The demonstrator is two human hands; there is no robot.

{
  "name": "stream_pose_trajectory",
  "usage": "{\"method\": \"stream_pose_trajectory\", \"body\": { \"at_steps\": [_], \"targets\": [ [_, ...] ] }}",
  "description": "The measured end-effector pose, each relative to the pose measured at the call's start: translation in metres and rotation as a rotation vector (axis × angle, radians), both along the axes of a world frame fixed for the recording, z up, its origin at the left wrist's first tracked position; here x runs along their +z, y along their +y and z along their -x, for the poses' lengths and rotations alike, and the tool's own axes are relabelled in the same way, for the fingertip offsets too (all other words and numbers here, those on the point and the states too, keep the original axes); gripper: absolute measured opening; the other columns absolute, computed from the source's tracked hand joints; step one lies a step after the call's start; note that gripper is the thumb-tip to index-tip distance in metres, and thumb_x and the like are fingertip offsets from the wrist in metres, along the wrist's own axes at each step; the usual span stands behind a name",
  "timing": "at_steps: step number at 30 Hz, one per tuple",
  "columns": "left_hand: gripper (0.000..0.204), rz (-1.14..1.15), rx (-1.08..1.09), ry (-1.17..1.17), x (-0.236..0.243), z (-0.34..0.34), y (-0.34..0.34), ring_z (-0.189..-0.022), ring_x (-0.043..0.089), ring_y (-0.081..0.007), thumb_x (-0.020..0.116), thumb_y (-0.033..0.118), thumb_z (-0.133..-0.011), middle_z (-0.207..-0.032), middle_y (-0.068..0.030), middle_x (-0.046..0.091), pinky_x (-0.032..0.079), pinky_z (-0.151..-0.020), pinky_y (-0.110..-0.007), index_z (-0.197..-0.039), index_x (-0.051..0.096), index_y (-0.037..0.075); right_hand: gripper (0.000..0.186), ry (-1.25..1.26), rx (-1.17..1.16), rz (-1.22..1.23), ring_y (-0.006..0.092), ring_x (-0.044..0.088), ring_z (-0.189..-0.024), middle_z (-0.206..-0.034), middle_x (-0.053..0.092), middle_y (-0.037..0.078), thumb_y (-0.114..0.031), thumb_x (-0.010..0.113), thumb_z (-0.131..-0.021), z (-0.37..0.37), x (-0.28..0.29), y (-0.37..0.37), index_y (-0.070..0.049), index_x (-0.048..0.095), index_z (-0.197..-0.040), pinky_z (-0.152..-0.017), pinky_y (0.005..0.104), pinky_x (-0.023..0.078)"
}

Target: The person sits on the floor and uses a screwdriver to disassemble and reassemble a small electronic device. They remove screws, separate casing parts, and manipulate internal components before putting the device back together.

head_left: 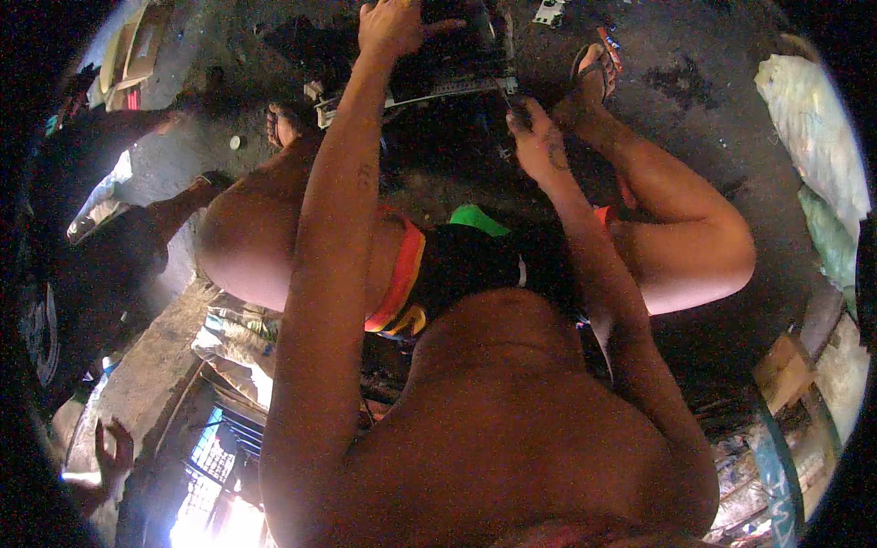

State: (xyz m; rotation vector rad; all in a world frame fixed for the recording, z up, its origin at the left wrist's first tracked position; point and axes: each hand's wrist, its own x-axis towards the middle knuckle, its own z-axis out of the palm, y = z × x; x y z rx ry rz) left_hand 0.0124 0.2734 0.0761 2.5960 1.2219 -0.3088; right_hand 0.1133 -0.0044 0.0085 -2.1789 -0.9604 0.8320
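Ahead of me on the ground, between my feet, lies a dark boxy appliance with a pale metal edge strip (429, 92). My left hand (395, 29) reaches over its far left part, thumb stretched out to the right. Its other fingers are partly cut off by the top edge of the view. At the appliance's near right corner, my right hand (539, 137) is closed round a dark-handled tool (520, 115). A thin metal part of the tool points forward along the corner. Shadow hides exactly where its tip touches.
My sandalled feet (594, 75) flank the appliance. Beyond the right foot lies a small red object (610, 47). Another person's dark-clothed leg (119, 256) and hand (110, 457) are at the left. Pale sacks (808, 128) stand at the right, and a cardboard box (139, 50) sits far left.
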Motion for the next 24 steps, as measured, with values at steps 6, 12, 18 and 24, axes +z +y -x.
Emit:
{"method": "stream_pose_trajectory", "body": {
  "at_steps": [6, 12, 18, 24],
  "targets": [
    [0.075, -0.183, -0.033, -0.029, -0.046, 0.020, 0.020, -0.139, 0.049, -0.0353, 0.072, 0.048, -0.093, -0.149, -0.0137, 0.054, 0.034, -0.117, -0.057, -0.152, 0.045, 0.011, 0.033, -0.212, 0.239, -0.010, 0.0470, 0.069, -0.098, -0.107, 0.073, 0.023, -0.024, 0.063, -0.099, -0.017, 0.061, -0.008, -0.006, 0.059, -0.127, -0.084, 0.0546, 0.057],
    [0.093, -0.017, 0.023, -0.120, 0.002, 0.010, 0.003, -0.139, 0.048, -0.0376, 0.063, 0.074, -0.088, -0.147, -0.0162, 0.055, 0.033, -0.117, -0.059, -0.151, 0.047, 0.007, 0.029, -0.179, 0.222, -0.005, 0.0327, 0.071, -0.103, -0.107, 0.071, 0.015, -0.015, 0.065, -0.100, -0.044, 0.021, -0.014, -0.008, 0.062, -0.128, -0.089, 0.0410, 0.056],
    [0.106, -0.077, -0.015, -0.185, -0.027, 0.013, 0.013, -0.140, 0.046, -0.0398, 0.061, 0.084, -0.080, -0.150, -0.0194, 0.053, 0.032, -0.116, -0.063, -0.151, 0.048, 0.006, 0.028, -0.239, 0.293, 0.105, 0.0305, 0.072, -0.109, -0.115, 0.074, 0.015, -0.016, 0.066, -0.099, -0.041, 0.047, 0.005, -0.008, 0.065, -0.126, -0.091, 0.0391, 0.056],
    [0.108, -0.098, -0.007, -0.241, -0.049, 0.015, 0.018, -0.141, 0.047, -0.0390, 0.061, 0.086, -0.078, -0.151, -0.0196, 0.052, 0.033, -0.115, -0.059, -0.151, 0.048, 0.006, 0.026, -0.243, 0.355, 0.225, 0.0327, 0.072, -0.109, -0.110, 0.075, 0.017, -0.017, 0.066, -0.099, -0.042, 0.068, 0.028, -0.006, 0.068, -0.122, -0.092, 0.0401, 0.056]
  ]
}}
